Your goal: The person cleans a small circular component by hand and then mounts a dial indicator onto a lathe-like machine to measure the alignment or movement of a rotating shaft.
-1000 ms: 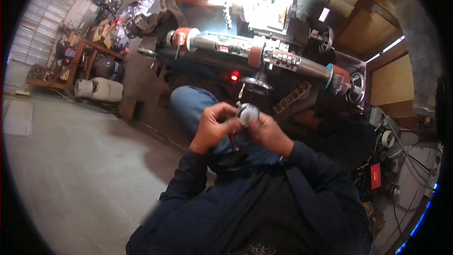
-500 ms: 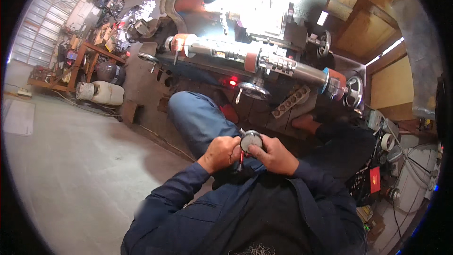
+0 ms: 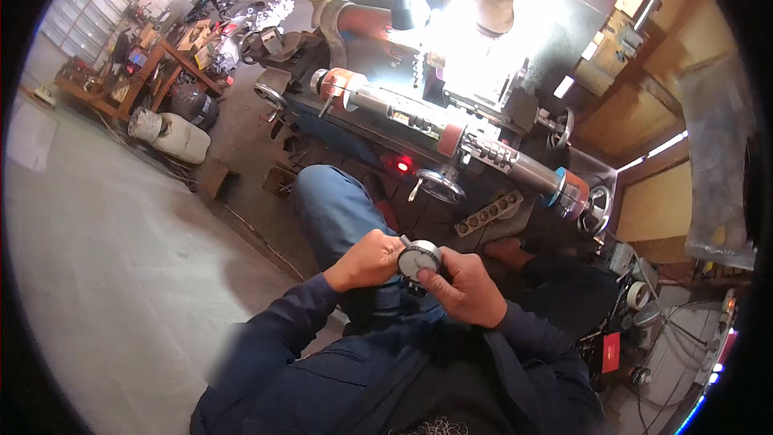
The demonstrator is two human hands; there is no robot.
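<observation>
A small round dial gauge point(image 3: 420, 258) with a pale face sits between both hands, just above my lap. My left hand point(image 3: 366, 261) grips its left side with curled fingers. My right hand point(image 3: 460, 288) holds its right and lower edge, thumb lying across the rim. Both dark blue sleeves come up from the lower edge. My knee in blue jeans point(image 3: 338, 208) is right behind the gauge.
A long metal lathe point(image 3: 451, 125) with handwheels and a red lamp point(image 3: 402, 164) stands ahead, under very bright light. Another person stands behind it. A cluttered wooden bench point(image 3: 153, 56) and a white canister point(image 3: 171, 134) are at the left. Cables and boxes lie at the right.
My hands with the gauge have come down and closer to my body. The view has shifted so the lathe sits further up and larger.
</observation>
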